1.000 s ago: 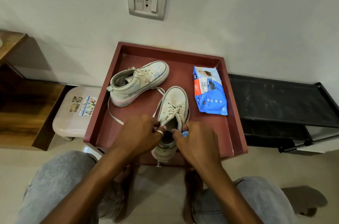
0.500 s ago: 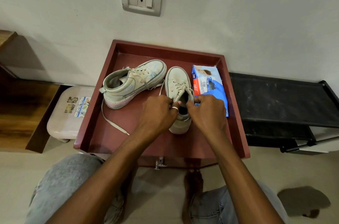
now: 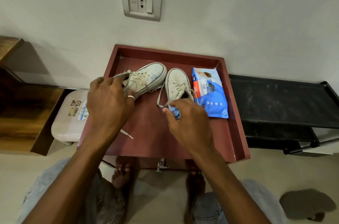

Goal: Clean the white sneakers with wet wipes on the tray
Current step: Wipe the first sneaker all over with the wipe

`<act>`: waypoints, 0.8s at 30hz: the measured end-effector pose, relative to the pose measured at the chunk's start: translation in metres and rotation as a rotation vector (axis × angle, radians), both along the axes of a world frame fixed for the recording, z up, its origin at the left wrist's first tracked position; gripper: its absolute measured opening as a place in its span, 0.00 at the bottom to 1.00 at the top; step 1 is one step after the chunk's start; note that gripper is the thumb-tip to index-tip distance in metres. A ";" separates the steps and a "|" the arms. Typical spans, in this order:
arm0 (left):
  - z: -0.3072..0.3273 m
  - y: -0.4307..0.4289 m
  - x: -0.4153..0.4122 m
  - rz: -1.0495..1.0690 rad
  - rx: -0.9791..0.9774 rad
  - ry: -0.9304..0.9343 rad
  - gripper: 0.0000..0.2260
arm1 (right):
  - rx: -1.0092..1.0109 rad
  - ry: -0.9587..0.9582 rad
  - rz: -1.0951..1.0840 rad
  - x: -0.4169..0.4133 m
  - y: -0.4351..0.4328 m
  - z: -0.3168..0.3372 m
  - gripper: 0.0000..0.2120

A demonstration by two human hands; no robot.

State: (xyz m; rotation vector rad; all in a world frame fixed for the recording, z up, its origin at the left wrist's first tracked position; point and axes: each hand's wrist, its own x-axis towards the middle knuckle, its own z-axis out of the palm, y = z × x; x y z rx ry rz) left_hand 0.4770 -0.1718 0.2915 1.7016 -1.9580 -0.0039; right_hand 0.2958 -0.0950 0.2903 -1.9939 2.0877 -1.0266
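Note:
Two white sneakers lie on a dark red tray [image 3: 236, 132]. The left sneaker [image 3: 146, 78] is tipped on its side, and my left hand [image 3: 108, 106] grips it around the heel and collar. The right sneaker [image 3: 177, 84] stands upright in the tray's middle, toe to the wall, its heel hidden behind my right hand [image 3: 189, 122]. My right hand is closed on a crumpled blue wet wipe [image 3: 175, 111] just in front of that sneaker's heel. A blue pack of wet wipes [image 3: 212, 98] lies flat at the tray's right side.
A loose lace end [image 3: 127, 134] trails on the tray floor. A pale plastic stool [image 3: 67, 122] stands left of the tray, wooden furniture [image 3: 22, 106] further left, a black rack [image 3: 282, 102] to the right. A wall socket [image 3: 141, 1] is above. My knees and bare feet are below.
Both hands let go of the right sneaker after pushing it back beside the wipes pack. My left hand moved left onto the other sneaker; my right hand drew back with the wipe.

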 end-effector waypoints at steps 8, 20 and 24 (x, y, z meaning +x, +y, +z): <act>-0.010 -0.018 0.013 0.000 0.304 -0.179 0.16 | 0.113 -0.061 0.158 0.016 -0.004 -0.019 0.08; 0.019 0.003 0.025 -0.020 0.010 0.004 0.10 | 0.195 -0.183 0.187 0.019 -0.015 -0.021 0.13; 0.026 0.029 0.038 -0.040 -0.051 -0.026 0.14 | 0.137 -0.385 0.210 0.017 -0.020 -0.011 0.13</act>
